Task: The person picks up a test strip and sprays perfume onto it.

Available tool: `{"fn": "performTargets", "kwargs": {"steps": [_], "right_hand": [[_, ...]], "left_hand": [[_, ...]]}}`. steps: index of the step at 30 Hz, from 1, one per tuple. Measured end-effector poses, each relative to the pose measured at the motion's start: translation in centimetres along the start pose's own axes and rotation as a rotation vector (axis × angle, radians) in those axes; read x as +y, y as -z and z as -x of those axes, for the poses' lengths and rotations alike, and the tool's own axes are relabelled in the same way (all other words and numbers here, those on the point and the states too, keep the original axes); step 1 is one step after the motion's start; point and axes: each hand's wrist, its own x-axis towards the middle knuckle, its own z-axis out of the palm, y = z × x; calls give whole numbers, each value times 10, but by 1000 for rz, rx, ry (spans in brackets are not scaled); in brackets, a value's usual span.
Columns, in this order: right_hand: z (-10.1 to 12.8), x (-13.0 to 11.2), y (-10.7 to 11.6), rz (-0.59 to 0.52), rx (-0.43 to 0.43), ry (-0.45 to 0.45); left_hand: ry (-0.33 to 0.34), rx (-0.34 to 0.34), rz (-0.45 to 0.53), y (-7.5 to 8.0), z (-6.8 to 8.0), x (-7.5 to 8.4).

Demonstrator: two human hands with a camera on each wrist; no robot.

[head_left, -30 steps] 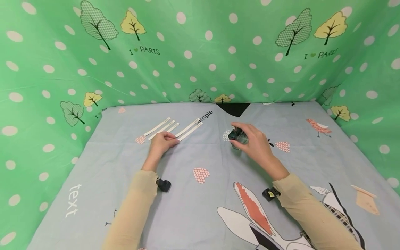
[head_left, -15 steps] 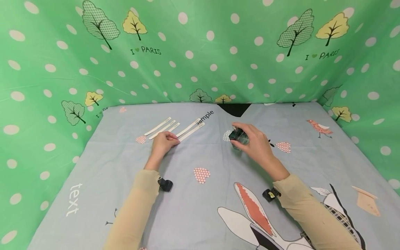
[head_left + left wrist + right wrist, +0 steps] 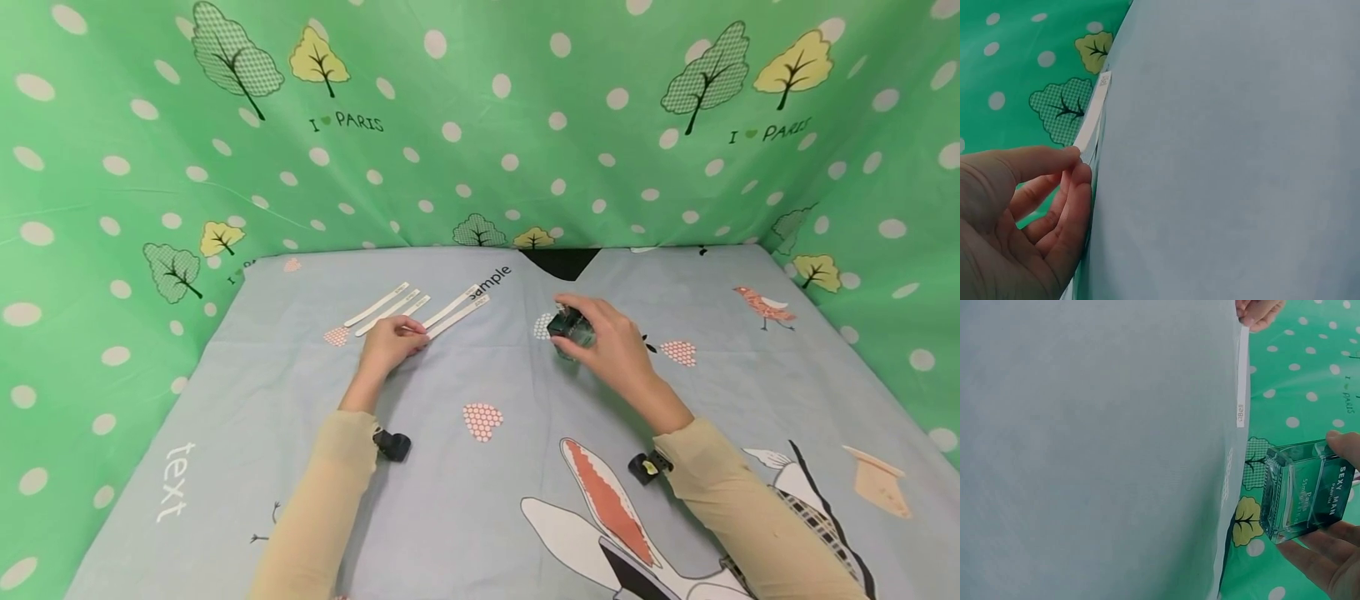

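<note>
— Looking across our workspace, we are facing a green polka-dot fabric backdrop with printed trees (image 3: 480, 125), and below it we are leaning over a pale blue cartoon-print cloth covering the table (image 3: 480, 500). What are we doing with our hands?

— We are curling our right hand (image 3: 611, 342) round a small dark green square glass perfume bottle (image 3: 572, 331), which is sitting just right of the cloth's middle, at the far half. In the right wrist view we are seeing our fingers (image 3: 1319, 559) and thumb closing on its sides.

— And the other one?

— We are pinching the near end of one narrow white paper test strip (image 3: 456, 316) with our left hand (image 3: 388, 346), thumb against forefinger, as the left wrist view is showing (image 3: 1088, 128). It is lying on the cloth, rightmost in a row of similar white paper strips (image 3: 382, 305) fanning out at far left, well apart from the bottle.
</note>
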Motion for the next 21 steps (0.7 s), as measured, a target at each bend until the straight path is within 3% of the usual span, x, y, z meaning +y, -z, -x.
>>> {"fn": "performTargets", "kwargs": {"steps": [13, 21], "right_hand": [[0, 0, 0, 7, 12, 4], [0, 0, 0, 3, 13, 3]], "left_hand": [[13, -25, 69, 5, 2, 7], [11, -17, 41, 6, 4, 11]]}}
